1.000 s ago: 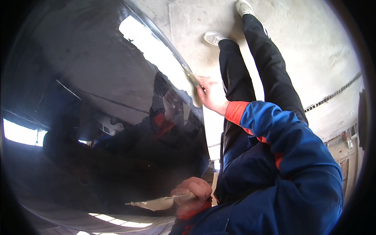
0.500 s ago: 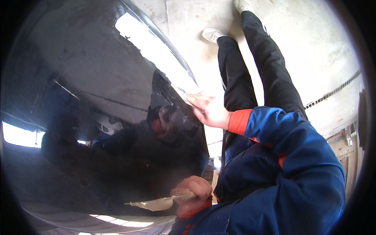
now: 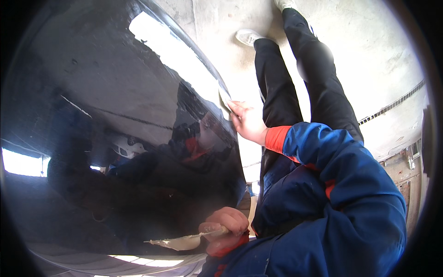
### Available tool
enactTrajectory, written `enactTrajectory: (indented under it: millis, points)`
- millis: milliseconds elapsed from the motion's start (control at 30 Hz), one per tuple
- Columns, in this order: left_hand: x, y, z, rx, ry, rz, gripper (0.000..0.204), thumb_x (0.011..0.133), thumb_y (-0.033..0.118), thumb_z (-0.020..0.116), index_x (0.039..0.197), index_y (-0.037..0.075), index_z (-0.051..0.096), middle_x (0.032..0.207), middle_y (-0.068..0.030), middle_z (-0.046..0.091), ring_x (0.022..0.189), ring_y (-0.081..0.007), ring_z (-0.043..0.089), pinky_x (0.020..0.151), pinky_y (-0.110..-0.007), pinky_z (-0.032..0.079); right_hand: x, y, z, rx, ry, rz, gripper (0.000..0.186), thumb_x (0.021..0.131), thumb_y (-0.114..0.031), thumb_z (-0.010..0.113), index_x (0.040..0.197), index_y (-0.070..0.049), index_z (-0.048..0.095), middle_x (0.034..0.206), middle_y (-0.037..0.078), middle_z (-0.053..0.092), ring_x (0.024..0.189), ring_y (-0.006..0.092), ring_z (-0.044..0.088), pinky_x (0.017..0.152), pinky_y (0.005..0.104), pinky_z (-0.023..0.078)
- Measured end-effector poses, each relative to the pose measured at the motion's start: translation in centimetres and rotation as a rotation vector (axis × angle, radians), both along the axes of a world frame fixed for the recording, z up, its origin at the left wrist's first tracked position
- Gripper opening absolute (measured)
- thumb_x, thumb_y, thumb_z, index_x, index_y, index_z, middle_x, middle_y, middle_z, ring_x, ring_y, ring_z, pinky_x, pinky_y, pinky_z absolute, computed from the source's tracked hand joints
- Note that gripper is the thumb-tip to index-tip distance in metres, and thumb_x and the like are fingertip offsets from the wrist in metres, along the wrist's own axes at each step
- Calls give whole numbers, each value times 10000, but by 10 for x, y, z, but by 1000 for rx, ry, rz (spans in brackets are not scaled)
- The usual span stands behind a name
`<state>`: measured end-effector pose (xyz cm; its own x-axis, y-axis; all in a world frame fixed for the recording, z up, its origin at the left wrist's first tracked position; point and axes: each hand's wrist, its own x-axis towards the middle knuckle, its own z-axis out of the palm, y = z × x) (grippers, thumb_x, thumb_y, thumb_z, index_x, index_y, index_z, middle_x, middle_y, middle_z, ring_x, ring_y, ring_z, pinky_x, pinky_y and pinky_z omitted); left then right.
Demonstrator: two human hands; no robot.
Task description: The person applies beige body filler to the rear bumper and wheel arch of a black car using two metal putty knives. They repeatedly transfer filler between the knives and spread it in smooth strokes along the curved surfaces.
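Observation:
My right hand (image 3: 245, 121) pinches a thin pale scraper (image 3: 223, 98) against the edge of a glossy dark curved panel (image 3: 120, 189), along a bright white, ragged-edged band (image 3: 170, 46); whether this band is filler or partly reflection I cannot tell. Lower down, my left hand (image 3: 227, 222) is closed on the handle of a spatula (image 3: 187, 242), whose blade carries lumpy cream-coloured paste. The spatula lies over the lower part of the panel in this view; whether it touches it I cannot tell. The panel mirrors my body and bright windows.
My legs in black trousers (image 3: 318, 78) and white shoes (image 3: 247, 37) are right of the panel, on a pale concrete floor (image 3: 383, 55). A narrow slotted drain strip (image 3: 390, 104) crosses the floor at right. Worn woodwork or wall shows at the far right edge.
My right hand moved down and left along the band, then back up and right, ending slightly lower than at first. My left hand stayed put. The view shifted slightly.

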<state>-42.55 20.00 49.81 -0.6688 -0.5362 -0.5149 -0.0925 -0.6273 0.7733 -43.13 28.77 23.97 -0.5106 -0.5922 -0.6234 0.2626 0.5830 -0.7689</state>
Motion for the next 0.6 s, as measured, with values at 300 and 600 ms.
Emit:
enactTrajectory:
  millis: [300,600]
  points:
    - [-3,2,-2,-3,-6,-5,618,984,546,493,1380,74,438,660,-111,537,390,-142,444,306,-256,381,-19,22,45,-274,-46,54,520,819,51,592,1335,-20,582,1182,218,668,1056,373,659,948,403,525]
    - [1,5,2,81,25,70,491,960,319,579,1370,66,484,754,-134,569,513,-197,498,423,-317,433,12,28,-5,56,-63,-74,358,879,2,580,1232,-14,638,1099,221,686,990,385,663,882,411,535]
